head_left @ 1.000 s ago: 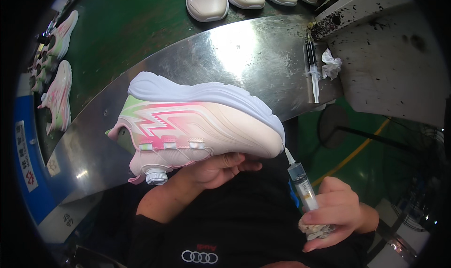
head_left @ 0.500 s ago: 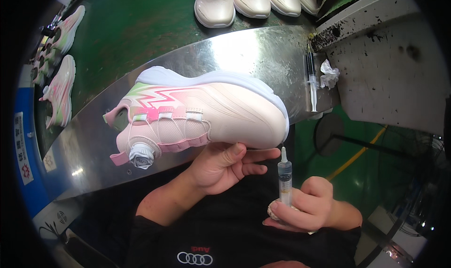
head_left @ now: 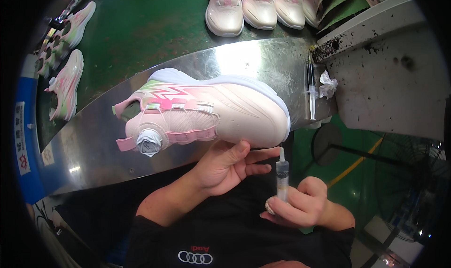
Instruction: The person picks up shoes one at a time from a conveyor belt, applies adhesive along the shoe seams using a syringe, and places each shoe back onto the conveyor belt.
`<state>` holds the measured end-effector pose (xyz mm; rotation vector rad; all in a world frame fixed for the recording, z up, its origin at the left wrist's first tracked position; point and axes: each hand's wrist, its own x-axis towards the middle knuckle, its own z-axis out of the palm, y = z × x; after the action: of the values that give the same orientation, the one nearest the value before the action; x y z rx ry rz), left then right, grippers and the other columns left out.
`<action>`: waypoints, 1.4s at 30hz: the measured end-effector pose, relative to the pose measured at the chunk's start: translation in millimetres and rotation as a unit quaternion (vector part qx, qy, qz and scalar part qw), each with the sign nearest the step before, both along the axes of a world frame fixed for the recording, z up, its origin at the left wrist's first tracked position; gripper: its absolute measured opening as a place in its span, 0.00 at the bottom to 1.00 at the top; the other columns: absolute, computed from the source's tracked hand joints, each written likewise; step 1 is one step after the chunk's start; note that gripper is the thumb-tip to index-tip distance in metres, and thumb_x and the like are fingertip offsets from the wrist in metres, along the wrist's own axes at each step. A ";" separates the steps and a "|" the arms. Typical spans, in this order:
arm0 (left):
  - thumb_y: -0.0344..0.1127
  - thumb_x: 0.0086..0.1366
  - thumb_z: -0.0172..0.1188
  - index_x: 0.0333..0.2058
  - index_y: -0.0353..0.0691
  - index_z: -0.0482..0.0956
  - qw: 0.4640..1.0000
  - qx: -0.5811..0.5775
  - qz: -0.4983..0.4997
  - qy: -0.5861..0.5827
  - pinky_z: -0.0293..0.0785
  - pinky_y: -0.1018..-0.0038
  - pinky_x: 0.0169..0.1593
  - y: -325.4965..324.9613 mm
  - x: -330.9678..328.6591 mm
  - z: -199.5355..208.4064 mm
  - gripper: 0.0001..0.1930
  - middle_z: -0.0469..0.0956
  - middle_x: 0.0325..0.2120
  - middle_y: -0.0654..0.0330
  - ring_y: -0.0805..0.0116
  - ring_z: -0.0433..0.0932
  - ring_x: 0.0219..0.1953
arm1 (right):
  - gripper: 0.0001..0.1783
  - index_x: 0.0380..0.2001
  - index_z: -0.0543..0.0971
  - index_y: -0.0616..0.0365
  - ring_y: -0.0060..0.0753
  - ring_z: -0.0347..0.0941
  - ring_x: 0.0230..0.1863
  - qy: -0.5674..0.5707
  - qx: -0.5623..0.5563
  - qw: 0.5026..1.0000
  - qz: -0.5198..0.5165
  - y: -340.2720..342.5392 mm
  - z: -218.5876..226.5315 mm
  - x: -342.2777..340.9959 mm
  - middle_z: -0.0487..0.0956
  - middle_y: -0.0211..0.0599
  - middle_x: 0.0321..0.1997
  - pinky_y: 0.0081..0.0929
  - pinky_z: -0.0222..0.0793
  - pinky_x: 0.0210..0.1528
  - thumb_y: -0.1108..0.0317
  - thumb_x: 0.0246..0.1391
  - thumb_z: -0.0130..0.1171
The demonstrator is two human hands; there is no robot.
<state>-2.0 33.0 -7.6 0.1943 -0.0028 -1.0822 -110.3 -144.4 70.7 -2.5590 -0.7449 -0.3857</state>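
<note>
A pale pink and white sneaker [head_left: 249, 109] with a zigzag side pattern, a white sole and a white dial on its tongue lies on its side in the air. My left hand [head_left: 221, 167] supports it from below near the toe, thumb against the upper and fingers reaching beneath. Some of that grip is hidden by the shoe. My right hand [head_left: 300, 204] is closed around a clear plastic syringe [head_left: 282, 174] pointing upward. Its narrow tip is close to the sole's edge at the toe, beside my left fingertips; whether it touches I cannot tell.
Under the shoe runs a metal ledge [head_left: 105, 148]. On its right end lie dark and clear syringes [head_left: 311, 92] and crumpled white tissue [head_left: 328, 84]. Beyond is a green surface [head_left: 150, 26] with several matching sneakers [head_left: 225, 17], more at left [head_left: 68, 85]. A grey metal panel [head_left: 390, 75] stands at right.
The view has shifted a little, and the sneaker's heel end sits farther right in it. The syringe tip stays by the toe edge; both hands keep their grips.
</note>
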 end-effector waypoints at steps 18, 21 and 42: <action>0.38 0.56 0.60 0.54 0.24 0.62 0.795 0.484 0.317 -0.181 0.65 0.63 0.58 244.3 11.2 15.6 0.31 0.71 0.50 0.47 0.58 0.71 0.53 | 0.28 0.41 0.74 0.61 0.37 0.62 0.28 0.093 0.255 0.961 -0.059 -25.1 -60.2 52.2 0.75 0.37 0.32 0.28 0.59 0.31 0.63 0.33 0.70; 0.43 0.63 0.54 0.56 0.31 0.61 0.803 0.428 0.381 -0.166 0.61 0.60 0.61 227.9 82.3 -2.1 0.28 0.69 0.54 0.50 0.57 0.68 0.56 | 0.29 0.45 0.72 0.61 0.25 0.63 0.29 0.162 0.338 0.913 -0.160 -38.1 -74.8 52.3 0.73 0.33 0.36 0.19 0.59 0.31 0.63 0.37 0.67; 0.43 0.57 0.52 0.44 0.34 0.74 0.891 0.299 0.330 -0.086 0.71 0.57 0.53 190.6 150.5 -55.2 0.21 0.78 0.41 0.51 0.56 0.78 0.43 | 0.43 0.61 0.51 0.58 0.28 0.59 0.54 0.281 0.597 0.752 0.015 39.7 -83.2 105.2 0.61 0.37 0.53 0.27 0.55 0.58 0.79 0.41 0.59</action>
<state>148.5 223.6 -62.8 0.7901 0.2276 -0.3513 -5.0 -104.7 -12.5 -1.2852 -0.1519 -0.0053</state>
